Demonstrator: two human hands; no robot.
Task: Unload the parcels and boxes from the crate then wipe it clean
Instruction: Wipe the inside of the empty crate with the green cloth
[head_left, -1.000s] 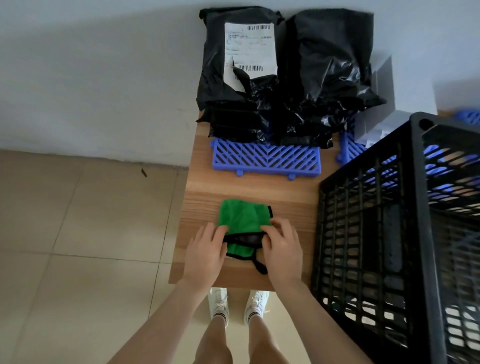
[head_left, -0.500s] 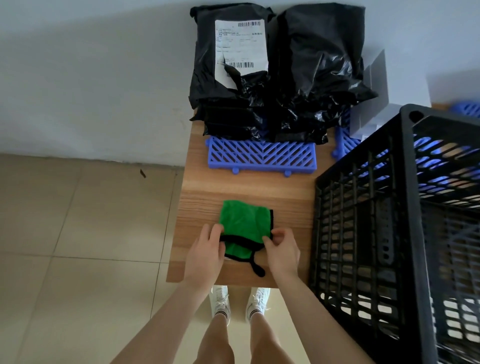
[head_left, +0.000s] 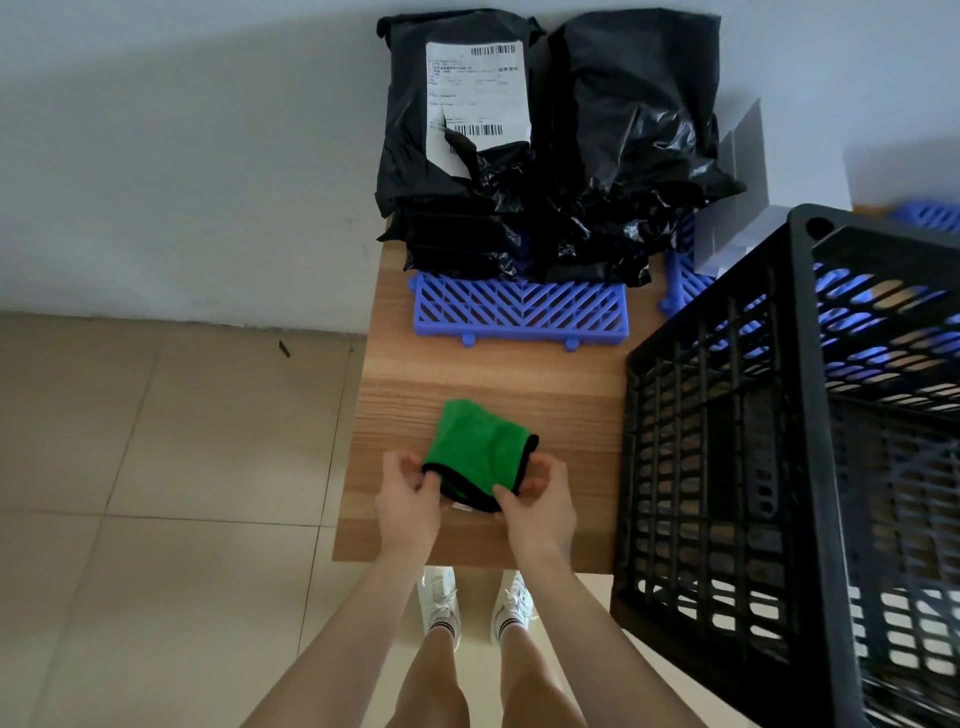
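Cloth (head_left: 478, 452), green, folded, pinched at its near edge by left hand (head_left: 408, 499) and right hand (head_left: 540, 506), fingers curled round it, on table (head_left: 467, 374) | parcels (head_left: 545, 156) stacked on blue mat (head_left: 519, 312) by wall | crate (head_left: 800, 415) set at right, table seen through its slats.

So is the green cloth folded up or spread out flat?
Folded. The green cloth lies as a small layered pad on the table; the left hand and right hand pinch its near edge.

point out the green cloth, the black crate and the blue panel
green cloth (head_left: 478, 447), head view, middle of its top
black crate (head_left: 722, 447), head view, left slatted wall
blue panel (head_left: 519, 312), head view, middle of its slats
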